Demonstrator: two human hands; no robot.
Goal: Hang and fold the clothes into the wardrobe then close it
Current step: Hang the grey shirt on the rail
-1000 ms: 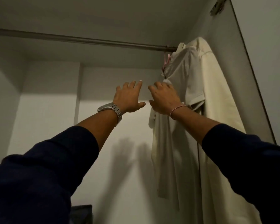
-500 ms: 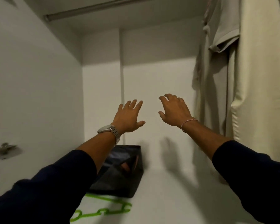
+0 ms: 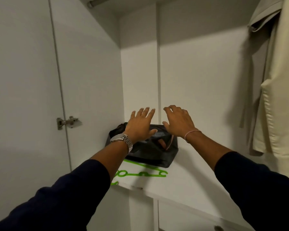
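Both your hands are stretched out in front of you with nothing in them: your left hand [image 3: 141,125] has its fingers [image 3: 146,112] straight and spread, and your right hand [image 3: 178,121] has its fingers [image 3: 171,108] loosely arched, palm down, as though about to settle on something. They hover above the black bag [image 3: 154,154] that sits on the white shelf [image 3: 190,184] inside the wardrobe, which suggests you are reaching for it, or for the green hanger [image 3: 144,173] lying flat just in front of it; I cannot tell which. The bag is soft and crumpled, of a dark, faintly glossy fabric, its mouth slack and open with a brown strap or lining showing inside. The hanger is thin bright plastic with small cut-out loops along its bar, and its far arm runs up to the bag's front edge. The clothes already dealt with hang at the far right: a pale grey-beige garment [image 3: 257,80] and, in front of it, a cream one [image 3: 280,114] with a satiny sheen, both falling in long straight folds from the rail [image 3: 97,1], whose end shows at the top. The wardrobe door [image 3: 23,89] stands open on your left, smooth and matt white, on a metal hinge [image 3: 68,122]. Hanging seems partly done, and closing is yet to come.
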